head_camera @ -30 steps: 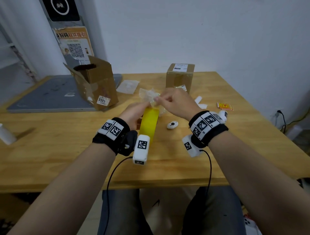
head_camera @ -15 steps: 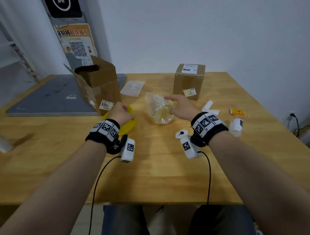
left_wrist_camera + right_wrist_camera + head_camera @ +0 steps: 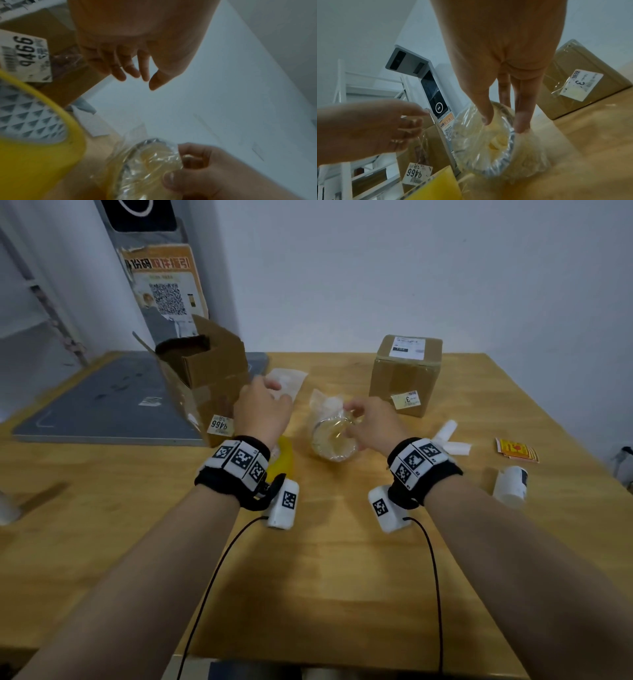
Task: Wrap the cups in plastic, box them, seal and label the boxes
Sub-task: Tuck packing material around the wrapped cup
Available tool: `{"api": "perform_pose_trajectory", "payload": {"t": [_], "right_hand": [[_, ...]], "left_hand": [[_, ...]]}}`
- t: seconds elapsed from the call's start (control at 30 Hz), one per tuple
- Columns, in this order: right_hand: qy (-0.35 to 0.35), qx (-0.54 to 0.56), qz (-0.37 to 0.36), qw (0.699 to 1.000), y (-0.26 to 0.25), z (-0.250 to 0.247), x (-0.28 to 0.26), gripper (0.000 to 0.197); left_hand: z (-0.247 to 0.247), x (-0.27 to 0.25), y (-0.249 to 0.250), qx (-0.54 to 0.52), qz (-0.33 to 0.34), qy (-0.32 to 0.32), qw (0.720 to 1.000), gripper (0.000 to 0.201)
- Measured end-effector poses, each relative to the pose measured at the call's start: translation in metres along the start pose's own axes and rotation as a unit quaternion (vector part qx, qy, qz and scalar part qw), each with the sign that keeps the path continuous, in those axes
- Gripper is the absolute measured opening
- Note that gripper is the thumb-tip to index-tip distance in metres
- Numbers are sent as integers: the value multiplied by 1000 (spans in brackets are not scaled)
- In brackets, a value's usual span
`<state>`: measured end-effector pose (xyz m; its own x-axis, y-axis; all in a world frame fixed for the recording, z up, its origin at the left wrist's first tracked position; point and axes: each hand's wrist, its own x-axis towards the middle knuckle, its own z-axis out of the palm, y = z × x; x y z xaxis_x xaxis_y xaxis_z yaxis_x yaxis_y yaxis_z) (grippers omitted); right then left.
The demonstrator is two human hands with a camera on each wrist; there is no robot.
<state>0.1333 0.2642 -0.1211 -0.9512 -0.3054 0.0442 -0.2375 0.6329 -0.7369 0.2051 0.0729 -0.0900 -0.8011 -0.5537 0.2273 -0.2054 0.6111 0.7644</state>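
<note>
— Hands first: what is each doing?

— Right hand (image 3: 368, 422) pinches the plastic over the wrapped cup (image 3: 331, 436), thumb and fingertips (image 3: 523, 125) at its rim. Left hand (image 3: 262, 412) hovers loose, fingers spread, holding nothing.

— Where does the cup lie?

— On its side on the table (image 3: 325, 559), mid-table, directly under the right hand and just right of the left. Its mouth faces back toward the person, so its long axis runs near to far.

— And the destination?

— Probably the open box (image 3: 205, 378), to the cup's left, just beyond the left hand, opening upward. A yellow tape roll (image 3: 282, 457) lies under the left wrist; the sealed box (image 3: 404, 374) stands behind and to the right.

— So?

— My guess: the right hand carries it leftward and tips it upright.
</note>
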Motion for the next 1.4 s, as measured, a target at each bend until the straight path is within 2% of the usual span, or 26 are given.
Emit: {"api": "perform_pose_trajectory", "payload": {"t": [0.1, 0.17, 0.23, 0.3, 0.4, 0.47, 0.53, 0.57, 0.63, 0.7, 0.73, 0.93, 1.03, 1.13, 1.2, 1.27, 1.4], "right_hand": [[19, 86, 26, 996, -3, 2, 3, 38], [29, 152, 30, 988, -9, 1, 3, 37], [46, 198, 11, 979, -21, -4, 2, 35], [66, 224, -18, 972, -39, -12, 2, 34], [90, 257, -66, 960, -70, -25, 0, 30], [99, 279, -106, 949, -90, -32, -3, 27], [103, 303, -134, 938, -108, -38, -7, 27], [102, 320, -143, 931, -118, -40, -7, 28], [94, 354, -156, 917, -134, -44, -6, 30], [81, 381, -161, 907, -149, -49, -3, 30], [74, 390, -162, 904, -155, -52, -1, 30], [82, 360, -147, 918, -175, -63, 24, 31], [125, 252, -162, 946, -167, -64, 41, 34], [155, 15, -213, 965, -144, -71, 49, 31], [131, -71, -224, 963, -125, -75, 49, 29], [97, -109, -231, 962, -107, -75, 50, 30], [53, -176, -226, 957, -87, -72, 53, 31]], "left_hand": [[-23, 4, 14, -36, 30, 118, 992, 18], [-40, 8, 18, -3, 20, 208, 978, 23], [-57, 18, 17, 21, -18, 288, 957, 33], [-75, 32, 12, 27, -95, 318, 943, 51], [-99, 53, -9, -62, -240, 255, 935, 75], [-104, 62, -27, -157, -279, 182, 930, 63], [-103, 62, -36, -227, -255, 103, 934, 40], [-100, 62, -37, -252, -240, 82, 934, 28], [-93, 53, -26, -319, -234, 73, 915, 7], [-81, 50, -16, -389, -229, 75, 889, 9], [-76, 47, -8, -403, -222, 64, 886, 13], [-43, 35, 33, -405, -155, -8, 901, 18], [-26, 33, 37, -419, -168, -62, 890, 30], [-14, 33, 38, -430, -191, -72, 879, 32], [-9, 34, 36, -435, -199, -66, 876, 22], [-4, 34, 35, -427, -211, -56, 877, 17], [7, 35, 27, -395, -217, -55, 891, 27]]}}
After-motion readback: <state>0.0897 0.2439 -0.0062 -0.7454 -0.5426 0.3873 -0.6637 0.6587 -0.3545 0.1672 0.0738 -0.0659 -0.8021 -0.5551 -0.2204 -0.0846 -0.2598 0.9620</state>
